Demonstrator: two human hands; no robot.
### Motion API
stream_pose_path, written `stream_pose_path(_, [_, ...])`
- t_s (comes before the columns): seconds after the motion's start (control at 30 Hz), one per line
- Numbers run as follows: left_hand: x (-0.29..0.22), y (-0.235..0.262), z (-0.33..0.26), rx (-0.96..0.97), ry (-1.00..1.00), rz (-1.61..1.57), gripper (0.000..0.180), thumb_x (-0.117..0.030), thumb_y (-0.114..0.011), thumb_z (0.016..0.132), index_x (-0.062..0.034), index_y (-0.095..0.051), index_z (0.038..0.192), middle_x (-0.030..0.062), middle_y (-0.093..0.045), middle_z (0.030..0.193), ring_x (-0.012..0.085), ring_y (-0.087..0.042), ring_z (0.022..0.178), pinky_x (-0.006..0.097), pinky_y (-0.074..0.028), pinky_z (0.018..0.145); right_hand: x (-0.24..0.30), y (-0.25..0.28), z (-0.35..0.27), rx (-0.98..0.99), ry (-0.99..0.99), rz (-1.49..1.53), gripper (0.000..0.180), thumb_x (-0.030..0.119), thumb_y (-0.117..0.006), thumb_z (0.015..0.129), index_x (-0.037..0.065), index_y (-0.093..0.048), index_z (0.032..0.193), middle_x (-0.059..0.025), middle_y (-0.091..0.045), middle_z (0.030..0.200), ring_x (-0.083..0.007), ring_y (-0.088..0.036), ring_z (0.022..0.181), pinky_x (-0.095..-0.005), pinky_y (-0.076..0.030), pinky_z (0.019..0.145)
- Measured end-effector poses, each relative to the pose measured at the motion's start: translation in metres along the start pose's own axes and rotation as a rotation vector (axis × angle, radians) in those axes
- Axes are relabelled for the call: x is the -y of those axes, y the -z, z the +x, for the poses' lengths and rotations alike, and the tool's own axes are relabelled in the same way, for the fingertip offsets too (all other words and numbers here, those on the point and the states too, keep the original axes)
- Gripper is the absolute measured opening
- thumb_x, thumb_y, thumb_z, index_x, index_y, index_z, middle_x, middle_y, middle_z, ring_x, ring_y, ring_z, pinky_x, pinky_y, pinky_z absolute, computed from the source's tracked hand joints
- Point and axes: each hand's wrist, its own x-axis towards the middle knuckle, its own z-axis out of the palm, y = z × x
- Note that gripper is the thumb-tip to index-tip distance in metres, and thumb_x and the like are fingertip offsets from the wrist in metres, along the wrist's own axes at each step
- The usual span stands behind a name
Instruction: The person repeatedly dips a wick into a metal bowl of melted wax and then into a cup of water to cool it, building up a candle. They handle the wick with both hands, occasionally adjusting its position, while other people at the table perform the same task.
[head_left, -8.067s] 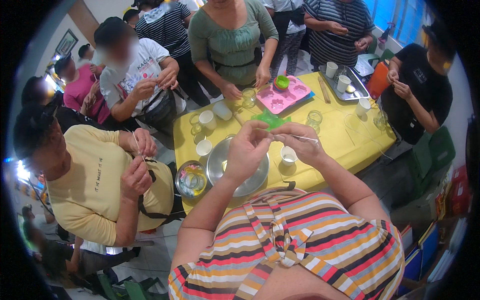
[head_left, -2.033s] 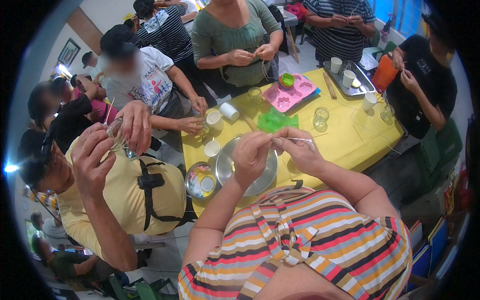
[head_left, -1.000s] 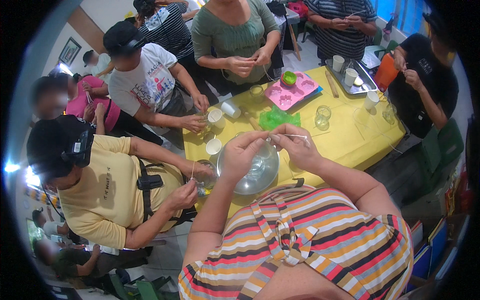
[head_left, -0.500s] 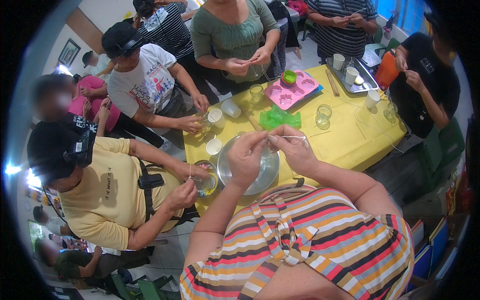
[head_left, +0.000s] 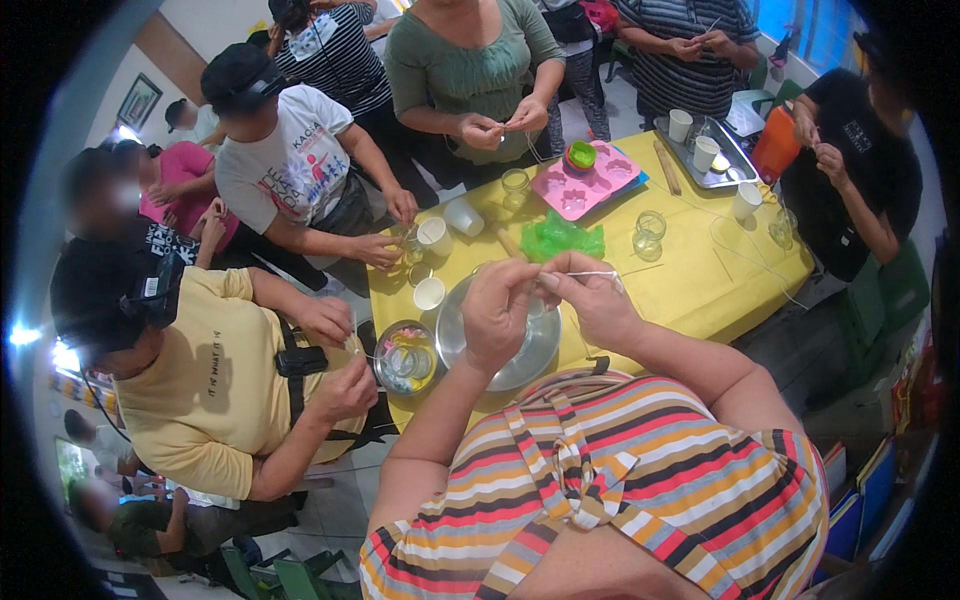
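My left hand (head_left: 497, 310) and my right hand (head_left: 590, 302) meet fingertip to fingertip above the table's near edge, both closed in a pinch. A thin white string (head_left: 597, 274) runs from the pinched fingers across the back of my right forefinger. Its part between the fingertips is hidden. Below my hands sits a round metal basin (head_left: 541, 350), partly covered by my left hand and wrist. Just beyond my fingers lies a crumpled green plastic bag (head_left: 562, 237).
On the yellow-covered table (head_left: 700, 275) stand a pink flower mould (head_left: 572, 197), a glass jar (head_left: 648, 235), paper cups (head_left: 429, 293) and a metal tray (head_left: 735, 172). A bowl holding a jar (head_left: 408, 360) stands left of the basin. Several people work around the table.
My hands stay nearly where they were, still pinching the string. The person in the yellow shirt has drawn a hand back from the jar in the bowl.
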Motion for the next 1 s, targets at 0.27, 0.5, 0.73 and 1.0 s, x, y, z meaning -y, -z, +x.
stream_pose_path(0.27, [-0.001, -0.002, 0.000, 0.045, -0.029, 0.045, 0.018, 0.002, -0.059, 0.072, -0.0032, -0.056, 0.089, 0.0113, -0.058, 0.082, 0.0264, -0.056, 0.072, 0.033, -0.044, 0.063, -0.010, 0.006, 0.001, -0.020, 0.075, -0.091, 0.016, 0.013, -0.051, 0.086, -0.001, -0.055, 0.092, -0.0047, -0.059, 0.080, -0.0096, -0.054, 0.072, -0.0228, -0.045, 0.064])
stream_pose_path(0.5, [0.003, -0.004, 0.000, 0.030, -0.125, 0.094, 0.018, 0.002, -0.059, 0.071, -0.0031, -0.056, 0.089, 0.0120, -0.058, 0.083, 0.0272, -0.056, 0.071, 0.033, -0.044, 0.062, -0.013, 0.008, 0.003, -0.016, 0.055, -0.067, 0.015, 0.013, -0.051, 0.085, -0.001, -0.056, 0.091, -0.0050, -0.060, 0.079, -0.0095, -0.055, 0.072, -0.0228, -0.045, 0.065])
stream_pose_path(0.73, [0.006, -0.004, -0.009, 0.043, 0.239, -0.168, 0.017, -0.003, -0.054, 0.081, -0.0008, -0.058, 0.097, 0.0110, -0.060, 0.089, 0.0190, -0.058, 0.080, 0.028, -0.045, 0.071, -0.014, 0.011, 0.010, -0.016, 0.002, 0.018, 0.015, 0.014, -0.052, 0.085, 0.000, -0.057, 0.091, -0.0051, -0.060, 0.079, -0.0088, -0.055, 0.072, -0.0221, -0.045, 0.065])
stream_pose_path(1.0, [0.006, 0.002, -0.012, 0.043, 0.553, -0.467, 0.021, -0.010, -0.053, 0.085, 0.0013, -0.055, 0.102, 0.0059, -0.059, 0.092, 0.0119, -0.056, 0.083, 0.024, -0.043, 0.075, -0.010, 0.008, 0.010, -0.032, 0.001, -0.033, 0.015, 0.012, -0.053, 0.085, -0.001, -0.057, 0.090, -0.0055, -0.060, 0.079, -0.0087, -0.054, 0.071, -0.0222, -0.044, 0.064])
